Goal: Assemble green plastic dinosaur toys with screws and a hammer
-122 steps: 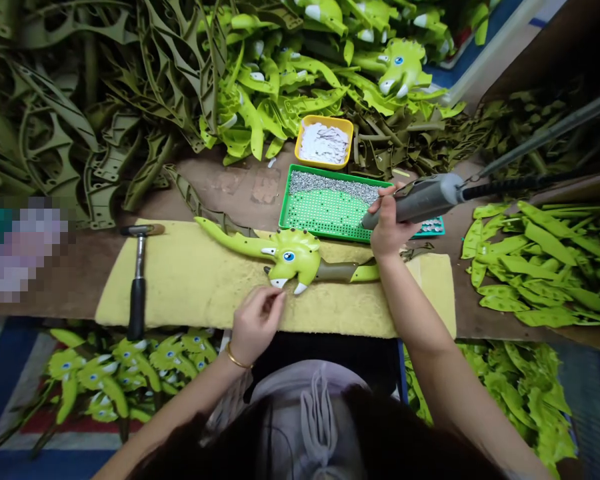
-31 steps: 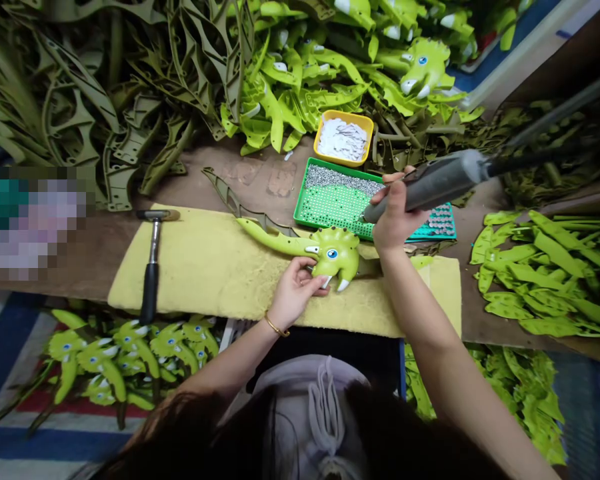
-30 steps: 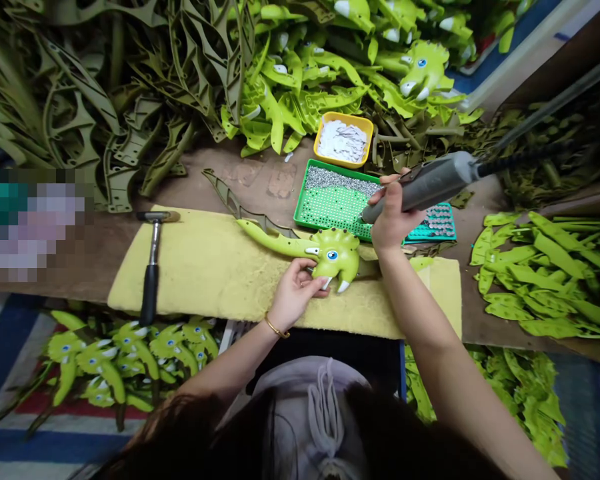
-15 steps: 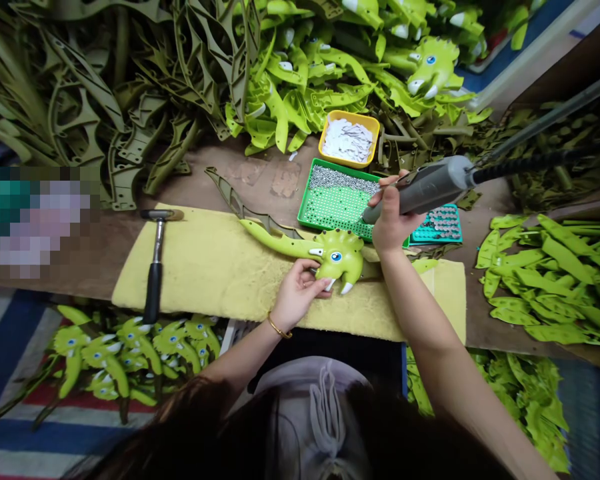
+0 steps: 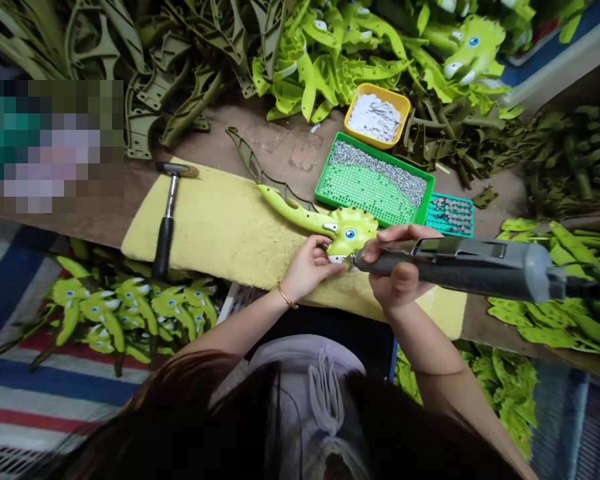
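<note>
My left hand (image 5: 310, 270) pinches the lower edge of a lime-green plastic dinosaur-head toy bow (image 5: 350, 230), which lies on a yellow cloth pad (image 5: 220, 233). An olive limb (image 5: 247, 157) of the bow stretches up and left from it. My right hand (image 5: 403, 270) is wrapped round a grey electric screwdriver (image 5: 460, 267), held nearly level with its cable running off to the right. The screwdriver's tip reaches the dinosaur's mouth area beside my left fingertips; whether a screw sits there is hidden.
A hammer (image 5: 167, 213) lies on the pad's left. Behind stand a green screw tray (image 5: 325, 193), a yellow tub (image 5: 405, 110) of white pieces and a teal tray (image 5: 475, 230). Green and olive plastic parts (image 5: 180, 87) are heaped around. Assembled dinosaur heads (image 5: 105, 307) hang lower left.
My right hand has brought the screwdriver from over the screw tray down to the dinosaur's mouth and swung it level. My left hand keeps its hold. The whole view has shifted.
</note>
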`<state>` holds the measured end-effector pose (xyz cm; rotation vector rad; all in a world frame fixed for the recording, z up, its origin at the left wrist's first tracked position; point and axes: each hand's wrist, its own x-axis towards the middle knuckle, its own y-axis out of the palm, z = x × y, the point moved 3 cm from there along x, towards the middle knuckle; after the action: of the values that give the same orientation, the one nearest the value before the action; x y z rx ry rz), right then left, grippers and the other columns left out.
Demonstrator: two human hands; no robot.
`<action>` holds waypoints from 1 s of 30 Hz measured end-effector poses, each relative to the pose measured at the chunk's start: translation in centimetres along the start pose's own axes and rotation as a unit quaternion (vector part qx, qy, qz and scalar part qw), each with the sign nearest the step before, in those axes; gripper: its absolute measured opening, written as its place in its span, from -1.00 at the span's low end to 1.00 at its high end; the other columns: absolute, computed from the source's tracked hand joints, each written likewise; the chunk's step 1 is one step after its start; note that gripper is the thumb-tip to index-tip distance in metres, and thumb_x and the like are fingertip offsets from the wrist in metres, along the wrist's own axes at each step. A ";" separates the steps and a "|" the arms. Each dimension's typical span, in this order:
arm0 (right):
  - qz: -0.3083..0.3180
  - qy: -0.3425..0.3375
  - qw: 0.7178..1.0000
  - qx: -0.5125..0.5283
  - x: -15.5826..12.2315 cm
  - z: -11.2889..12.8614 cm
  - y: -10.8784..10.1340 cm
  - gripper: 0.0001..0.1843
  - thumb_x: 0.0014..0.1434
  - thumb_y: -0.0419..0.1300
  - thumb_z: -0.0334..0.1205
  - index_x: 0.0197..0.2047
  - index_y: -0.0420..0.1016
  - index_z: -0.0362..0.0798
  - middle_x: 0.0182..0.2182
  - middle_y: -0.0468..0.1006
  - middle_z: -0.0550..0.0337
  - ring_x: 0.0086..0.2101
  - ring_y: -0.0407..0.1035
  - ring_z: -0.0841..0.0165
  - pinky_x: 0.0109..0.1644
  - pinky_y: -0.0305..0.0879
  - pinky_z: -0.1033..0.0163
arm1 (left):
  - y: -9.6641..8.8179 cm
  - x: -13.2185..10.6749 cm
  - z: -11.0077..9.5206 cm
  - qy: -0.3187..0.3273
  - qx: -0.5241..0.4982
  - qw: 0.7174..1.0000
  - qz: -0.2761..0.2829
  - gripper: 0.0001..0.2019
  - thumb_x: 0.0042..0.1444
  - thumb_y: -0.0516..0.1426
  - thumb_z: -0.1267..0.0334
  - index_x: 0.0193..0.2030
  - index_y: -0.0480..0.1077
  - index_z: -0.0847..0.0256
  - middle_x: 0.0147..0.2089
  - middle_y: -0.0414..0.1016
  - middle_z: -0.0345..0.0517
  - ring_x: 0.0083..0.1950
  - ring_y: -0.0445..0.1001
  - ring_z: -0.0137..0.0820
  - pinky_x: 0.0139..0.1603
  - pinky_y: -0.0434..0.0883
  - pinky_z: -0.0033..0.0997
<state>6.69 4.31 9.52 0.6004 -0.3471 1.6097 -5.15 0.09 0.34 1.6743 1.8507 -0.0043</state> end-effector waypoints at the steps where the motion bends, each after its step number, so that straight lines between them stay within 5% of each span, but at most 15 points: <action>1: 0.003 -0.005 1.000 -0.002 -0.2 -0.1 -0.1 -0.60 0.10 0.17 0.13 -0.02 0.30 0.23 -0.34 0.43 0.31 -0.63 0.29 0.52 -0.62 0.30 0.32 | 0.0 0.0 0.0 0.000 -0.004 1.000 0.002 -0.41 -0.35 0.42 0.30 -0.16 0.24 0.20 -0.51 0.43 -0.38 -0.51 0.45 -0.56 -0.43 0.37 -0.58; 8: 0.025 0.006 0.999 -0.047 -0.7 -0.7 -0.2 -0.51 0.05 0.15 0.25 -0.01 0.28 0.25 -0.35 0.40 0.29 -0.61 0.32 0.47 -0.60 0.38 0.24 | -0.1 0.2 -0.1 0.005 -0.011 1.000 0.010 -0.42 -0.35 0.43 0.28 -0.20 0.23 0.19 -0.53 0.42 -0.40 -0.51 0.46 -0.55 -0.44 0.38 -0.57; 13: 0.044 -0.014 0.999 -0.003 -1.1 -1.4 0.2 -0.58 0.10 0.18 0.13 0.01 0.30 0.25 -0.34 0.44 0.30 -0.61 0.32 0.48 -0.61 0.36 0.28 | -0.1 0.1 -0.2 0.009 -0.012 1.000 0.009 -0.44 -0.35 0.42 0.29 -0.22 0.24 0.19 -0.56 0.37 -0.44 -0.56 0.40 -0.58 -0.50 0.32 -0.60; 18: 0.065 0.010 0.998 -0.007 -1.9 -2.9 0.4 -0.51 0.00 0.24 0.21 -0.03 0.30 0.26 -0.43 0.37 0.35 -0.64 0.29 0.49 -0.62 0.34 0.30 | 0.0 0.0 0.0 0.022 -0.010 1.000 -0.004 -0.45 -0.31 0.40 0.29 -0.18 0.23 0.22 -0.61 0.24 -0.50 -0.63 0.27 -0.65 -0.56 0.19 -0.66; 24: 0.077 0.023 0.995 0.053 -1.0 -1.8 1.1 -0.61 0.07 0.23 0.09 -0.02 0.36 0.25 -0.44 0.43 0.35 -0.62 0.33 0.49 -0.61 0.32 0.31 | -0.1 -0.3 0.0 0.036 -0.006 0.999 -0.005 -0.41 -0.29 0.39 0.24 -0.17 0.14 0.15 -0.53 0.35 -0.41 -0.56 0.37 -0.58 -0.52 0.25 -0.63; 26: 0.040 0.019 0.998 0.045 1.0 -1.3 1.0 -0.63 0.09 0.22 0.10 -0.05 0.39 0.20 -0.41 0.45 0.33 -0.64 0.31 0.52 -0.63 0.28 0.33 | -0.1 -0.4 0.0 0.030 0.014 0.999 0.000 -0.43 -0.28 0.38 0.23 -0.20 0.14 0.15 -0.52 0.36 -0.40 -0.57 0.36 -0.57 -0.52 0.26 -0.62; 30: -0.144 -0.030 0.987 -0.063 6.1 -3.0 -0.4 -0.66 0.15 0.12 0.15 -0.14 0.36 0.11 -0.37 0.44 0.31 -0.64 0.27 0.56 -0.60 0.24 0.35 | -0.1 -0.4 0.1 0.033 0.045 0.998 -0.014 -0.47 -0.28 0.36 0.26 -0.21 0.15 0.15 -0.52 0.35 -0.40 -0.57 0.37 -0.57 -0.51 0.29 -0.61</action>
<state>6.30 10.98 10.50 0.5750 -0.3862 1.2848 -5.17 -0.33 0.39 1.7293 1.9485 -0.0454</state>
